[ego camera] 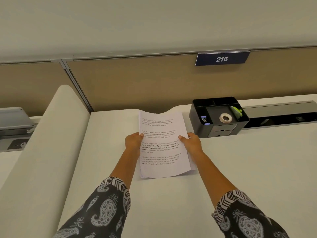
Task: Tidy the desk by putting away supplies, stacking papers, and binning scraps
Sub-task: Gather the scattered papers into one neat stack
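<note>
Head view. Stack of white printed paper sheets [163,145]: held at the middle of the pale white surface [240,169], text side up, top edge curling up towards the partition, lower right corners slightly out of line; whether the lower edge touches the surface cannot be told. Left hand [133,141]: grip closed on the stack's left edge, thumb on top of the page. Right hand [192,140]: grip closed on the right edge, thumb on top likewise. Both forearms extend from dark paisley-patterned sleeves [103,212]. Black plastic desk organiser with compartments and two small front drawers [197,124]: stands at the back of the surface, just right of the stack and apart from it. Contents: roll of off-white tape [225,118], lying flat in the centre tray; small green item [236,111] in the right compartment; small dark and blue item [204,119] in the left compartment, too small to identify. Tan fabric partition [137,83]: runs behind the surface and carries a dark blue plate numbered 216 [222,58].
</note>
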A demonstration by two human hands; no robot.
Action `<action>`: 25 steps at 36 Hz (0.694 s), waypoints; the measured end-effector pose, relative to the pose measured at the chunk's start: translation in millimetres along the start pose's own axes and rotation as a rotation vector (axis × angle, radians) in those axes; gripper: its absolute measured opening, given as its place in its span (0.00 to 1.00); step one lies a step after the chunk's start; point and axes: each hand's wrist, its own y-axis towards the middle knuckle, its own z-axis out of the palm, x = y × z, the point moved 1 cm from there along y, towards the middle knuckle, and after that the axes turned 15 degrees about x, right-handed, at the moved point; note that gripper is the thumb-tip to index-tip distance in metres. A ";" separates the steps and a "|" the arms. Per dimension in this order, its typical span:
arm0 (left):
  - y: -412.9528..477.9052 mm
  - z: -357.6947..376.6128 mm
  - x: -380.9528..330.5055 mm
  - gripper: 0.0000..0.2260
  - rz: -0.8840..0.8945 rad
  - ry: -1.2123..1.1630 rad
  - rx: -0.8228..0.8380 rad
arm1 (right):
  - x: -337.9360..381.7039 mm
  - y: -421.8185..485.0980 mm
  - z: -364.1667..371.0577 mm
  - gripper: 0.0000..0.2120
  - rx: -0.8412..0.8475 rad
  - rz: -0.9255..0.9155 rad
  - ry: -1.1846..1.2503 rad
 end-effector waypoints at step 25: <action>-22.1 16.7 14.2 0.15 0.175 0.367 -0.168 | 1.2 -1.3 4.3 0.21 -0.117 0.055 -0.521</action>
